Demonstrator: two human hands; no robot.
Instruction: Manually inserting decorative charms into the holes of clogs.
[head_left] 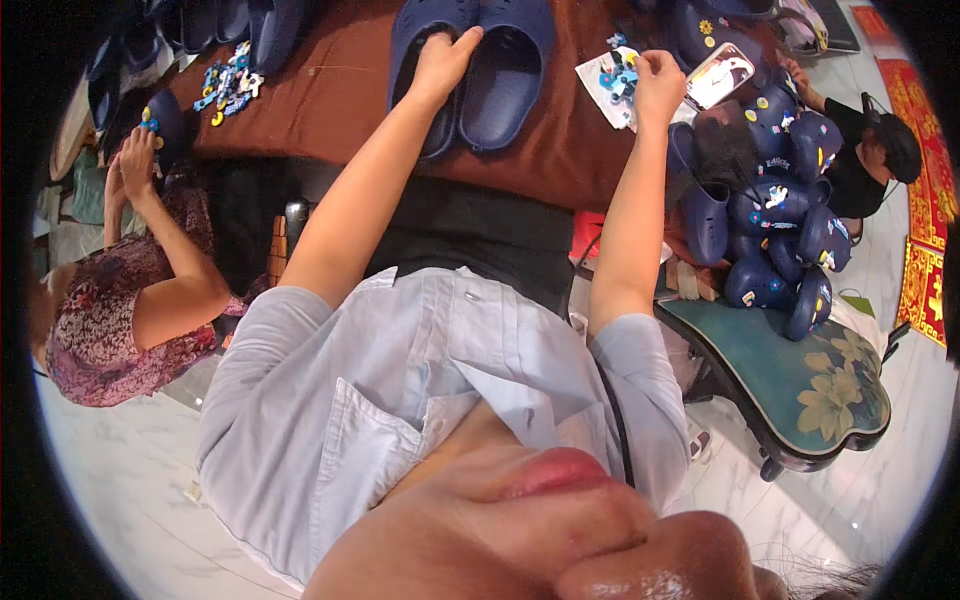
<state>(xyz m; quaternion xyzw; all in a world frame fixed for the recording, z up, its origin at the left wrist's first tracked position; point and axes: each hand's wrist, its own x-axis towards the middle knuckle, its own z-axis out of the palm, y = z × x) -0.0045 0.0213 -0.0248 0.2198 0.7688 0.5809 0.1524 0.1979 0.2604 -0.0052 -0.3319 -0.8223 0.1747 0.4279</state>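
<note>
A pair of navy blue clogs (505, 95) lies side by side on the brown-covered table, openings up. My left hand (442, 68) is closed on the left clog, by the edge where the two meet. To the right, my right hand (660, 88) hovers at a small heap of blue, white and yellow shoe charms (615, 78) on a white sheet (597, 88). Its fingertips are pinched together at the heap's edge. What sits between them, if anything, is too small to make out.
A phone (720, 76) lies right of my right hand. Charm-decorated navy clogs (775, 200) pile up at right, above a green flowered chair seat (800, 370). More charms (230, 85) lie on the table's left. At left, a co-worker's hands (138, 160) handle a clog; another person (872, 150) is at right.
</note>
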